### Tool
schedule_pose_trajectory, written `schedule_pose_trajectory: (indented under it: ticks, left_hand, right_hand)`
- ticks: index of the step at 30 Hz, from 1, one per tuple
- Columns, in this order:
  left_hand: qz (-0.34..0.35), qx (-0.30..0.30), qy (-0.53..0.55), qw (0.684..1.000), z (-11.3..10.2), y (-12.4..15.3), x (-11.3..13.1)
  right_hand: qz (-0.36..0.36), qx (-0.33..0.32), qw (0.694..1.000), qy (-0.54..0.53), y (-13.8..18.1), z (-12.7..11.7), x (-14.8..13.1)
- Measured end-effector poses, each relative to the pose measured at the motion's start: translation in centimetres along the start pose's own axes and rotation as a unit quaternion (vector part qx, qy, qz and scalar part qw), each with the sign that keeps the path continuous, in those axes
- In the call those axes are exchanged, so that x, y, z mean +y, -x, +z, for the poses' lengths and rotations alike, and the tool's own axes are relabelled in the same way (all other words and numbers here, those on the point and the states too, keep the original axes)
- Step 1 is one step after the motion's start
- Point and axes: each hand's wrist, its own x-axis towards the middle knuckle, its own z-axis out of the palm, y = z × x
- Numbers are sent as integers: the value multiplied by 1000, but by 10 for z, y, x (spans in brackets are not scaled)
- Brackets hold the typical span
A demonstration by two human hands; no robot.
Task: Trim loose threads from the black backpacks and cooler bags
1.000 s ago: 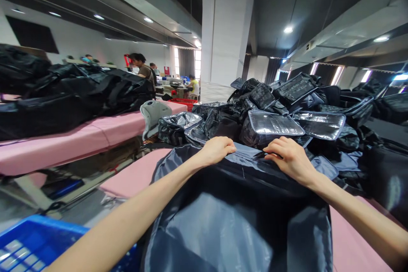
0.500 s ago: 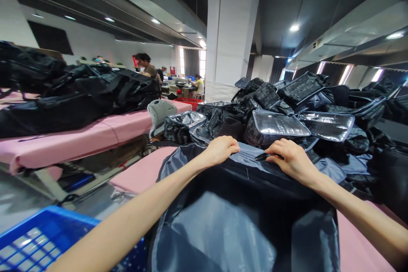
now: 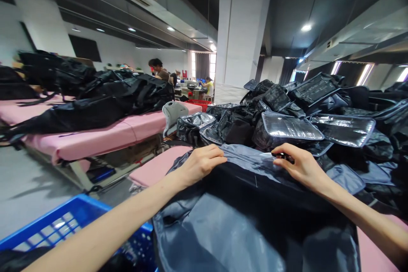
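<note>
- A heap of dark bags (image 3: 288, 126), several with silvery linings, fills the right of the frame just beyond the work; a pale pillar (image 3: 244, 29) rises behind it at top centre.
- At left, a pink-covered table (image 3: 105, 136) bears more black bags, with a grey chair back (image 3: 171, 114) near its far end.
- A blue crate (image 3: 83, 204) sits at lower left, partly hidden by the left forearm; a co-worker (image 3: 164, 74) stands in the background.
- Compared with half a second ago, the surroundings lie farther right in the frame, the left hand has shifted left along the fabric, and the gap between the hands is wider.
- The black bag (image 3: 229, 229) lies open at bottom centre, grey lining showing, a pale thread (image 3: 256, 181) on its black cloth.
- The left hand (image 3: 204, 163) is curled, fingers pinching the bag's far edge.
- The right hand (image 3: 299, 165) grips a small tool (image 3: 267, 154), its bright tip at the grey lining.
</note>
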Motion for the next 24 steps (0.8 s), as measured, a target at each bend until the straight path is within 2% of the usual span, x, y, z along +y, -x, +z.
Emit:
schedule_pose_trajectory:
  ticks: [3, 5, 8, 10, 12, 14, 15, 18, 24]
  left_hand:
    - [4, 5, -1, 1000, 3, -1, 1]
    - [3, 14, 3, 1000, 1, -4, 4]
    - [-56, 19, 45, 997, -3, -10, 10]
    - [-123, 23, 91, 988, -3, -16, 15]
    - [-179, 29, 123, 976, 0, -22, 20]
    - [-199, 20, 137, 970, 4, -28, 24]
    - [-196, 12, 141, 970, 6, -31, 25]
    - [-172, 4, 156, 973, 11, -33, 26]
    - [-175, 53, 169, 968, 11, -25, 26]
  right_hand:
    - [6, -44, 999, 24, -10, 6, -14]
    - [-23, -97, 993, 69, -18, 13, -23]
    - [-65, -157, 980, 106, -29, 22, -28]
    - [-61, -175, 981, 56, -33, 23, -28]
    - [-25, -189, 980, -58, -35, 21, -26]
    - [26, -190, 969, -155, -36, 18, -26]
    - [52, -183, 967, -169, -36, 17, -26]
    - [96, -158, 977, -109, -37, 17, -28]
    - [52, -117, 992, -10, -39, 24, -25]
